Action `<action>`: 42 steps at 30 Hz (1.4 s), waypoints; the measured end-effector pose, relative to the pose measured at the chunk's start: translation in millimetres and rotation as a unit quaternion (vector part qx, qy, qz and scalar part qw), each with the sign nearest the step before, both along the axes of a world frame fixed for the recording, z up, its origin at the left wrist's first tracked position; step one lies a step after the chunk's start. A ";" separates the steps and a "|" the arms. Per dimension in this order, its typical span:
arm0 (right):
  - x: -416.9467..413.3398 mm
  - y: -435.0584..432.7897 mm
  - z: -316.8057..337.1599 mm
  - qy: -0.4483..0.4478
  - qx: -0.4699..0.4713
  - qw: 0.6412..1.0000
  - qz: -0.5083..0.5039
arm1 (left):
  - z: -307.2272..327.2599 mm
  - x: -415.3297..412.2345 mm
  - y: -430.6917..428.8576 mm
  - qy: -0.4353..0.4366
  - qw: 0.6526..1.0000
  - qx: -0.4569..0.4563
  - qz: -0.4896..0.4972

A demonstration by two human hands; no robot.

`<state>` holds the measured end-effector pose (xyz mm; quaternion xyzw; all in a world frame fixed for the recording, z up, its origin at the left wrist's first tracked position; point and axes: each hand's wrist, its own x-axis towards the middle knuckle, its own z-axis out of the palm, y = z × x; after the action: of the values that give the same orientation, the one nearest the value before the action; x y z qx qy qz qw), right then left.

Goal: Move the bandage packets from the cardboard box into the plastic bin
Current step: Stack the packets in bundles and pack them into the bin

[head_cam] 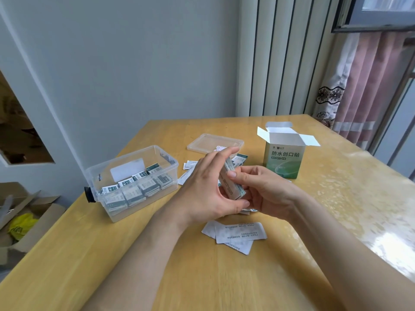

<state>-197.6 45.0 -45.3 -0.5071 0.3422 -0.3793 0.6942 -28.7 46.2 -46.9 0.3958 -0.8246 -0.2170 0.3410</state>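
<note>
A stack of bandage packets [231, 182] stands on edge between my two hands above the table's middle. My left hand [206, 189] presses its left side, and my right hand [262, 189] grips it from the right with the thumb on top. The green and white cardboard box [284, 160] stands upright with its flaps open, behind my right hand. The clear plastic bin [132, 182] sits to the left, holding rows of packets. Three loose packets [238, 234] lie face down in front of my hands. More loose packets [190, 164] lie behind my left hand.
The bin's clear lid [215, 143] lies flat behind the hands on the wooden table [336, 209]. An open brown carton [27, 223] with a yellow bag sits on the floor at the left. A curtain [363, 86] hangs at the far right.
</note>
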 end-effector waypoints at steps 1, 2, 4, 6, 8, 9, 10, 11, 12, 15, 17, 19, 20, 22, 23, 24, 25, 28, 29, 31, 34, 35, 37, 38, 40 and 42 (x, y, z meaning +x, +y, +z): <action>-0.8 -1.7 -0.7 -0.001 -0.002 1.000 0.006 | -0.1 0.4 -0.3 0.000 1.000 -0.006 0.001; -1.3 -2.7 -1.0 -0.001 -0.004 1.000 0.014 | -0.6 0.8 -0.8 0.003 1.000 -0.009 0.002; -2.0 -4.7 -1.1 0.001 -0.011 1.000 0.025 | 0.6 1.2 -0.8 0.016 1.000 -0.011 0.002; -1.1 -4.7 0.5 0.001 -0.016 0.999 0.028 | 3.6 1.5 0.3 0.021 1.000 -0.014 0.002; -0.3 -3.3 4.9 -0.008 -0.023 0.999 0.022 | 8.0 1.9 0.1 0.016 1.000 -0.021 0.003; 0.9 -2.4 9.1 -0.010 -0.030 0.999 0.019 | 12.1 3.9 0.3 0.009 1.000 -0.018 0.002; 1.7 -2.1 13.2 -0.008 -0.036 0.999 0.016 | 16.5 6.8 0.4 0.000 1.000 -0.008 -0.002; 3.5 -2.5 18.4 0.004 -0.042 0.999 0.011 | 21.2 12.4 -0.5 -0.008 1.000 0.013 -0.010; 4.8 -3.0 23.3 0.020 -0.052 0.998 0.007 | 26.4 17.1 -0.8 -0.006 0.999 0.041 -0.021; 21.8 -6.4 40.2 0.140 -0.128 0.982 0.005 | 43.9 41.6 -3.0 0.095 0.991 0.095 -0.011; 37.8 -7.7 51.5 0.217 -0.189 0.958 -0.003 | 54.6 58.1 -8.9 0.164 0.980 0.105 0.043; 58.5 -12.4 62.5 0.272 -0.241 0.932 -0.004 | 62.6 79.4 -16.9 0.160 0.975 0.126 0.084; 71.8 -17.0 67.7 0.299 -0.266 0.916 0.001 | 65.7 93.1 -20.0 0.150 0.974 0.140 0.095; 93.0 -23.9 76.4 0.335 -0.307 0.891 0.004 | 71.9 114.7 -21.9 0.140 0.972 0.162 0.100; 103.5 -27.4 80.5 0.345 -0.323 0.881 0.007 | 74.6 125.4 -22.2 0.141 0.971 0.170 0.093; 112.0 -29.9 84.5 0.349 -0.333 0.876 0.008 | 76.4 133.3 -23.0 0.148 0.970 0.177 0.077; 118.6 -32.5 87.8 0.350 -0.340 0.873 0.012 | 77.9 139.6 -23.6 0.161 0.967 0.186 0.061; 145.8 -45.3 93.9 0.357 -0.344 0.868 0.034 | 75.3 167.4 -32.1 0.219 0.953 0.204 0.051; 151.6 -48.3 94.7 0.359 -0.337 0.869 0.044 | 73.4 174.0 -35.9 0.231 0.948 0.210 0.056; 167.3 -56.9 94.7 0.358 -0.321 0.875 0.060 | 69.1 190.7 -43.7 0.252 0.939 0.225 0.065; 181.8 -64.2 89.4 0.354 -0.299 0.884 0.069 | 63.1 205.9 -51.8 0.259 0.930 0.250 0.071; 186.4 -67.9 85.5 0.361 -0.294 0.882 0.070 | 60.7 209.7 -53.6 0.253 0.930 0.258 0.070; 194.4 -75.1 77.8 0.381 -0.288 0.876 0.072 | 56.8 213.2 -55.8 0.236 0.929 0.273 0.077; 197.5 -79.0 74.3 0.394 -0.282 0.872 0.070 | 54.3 214.0 -57.7 0.225 0.931 0.273 0.093; 200.8 -85.2 68.5 0.420 -0.263 0.866 0.065 | 48.4 215.0 -60.9 0.190 0.942 0.226 0.157; 206.5 -89.2 63.5 0.456 -0.239 0.854 0.070 | 40.6 220.6 -64.2 0.144 0.948 0.117 0.259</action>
<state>8.9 -44.2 18.1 -0.7962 0.4827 -0.1262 0.3422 191.9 -18.0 -6.3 0.5977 -0.6046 -0.2708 0.4515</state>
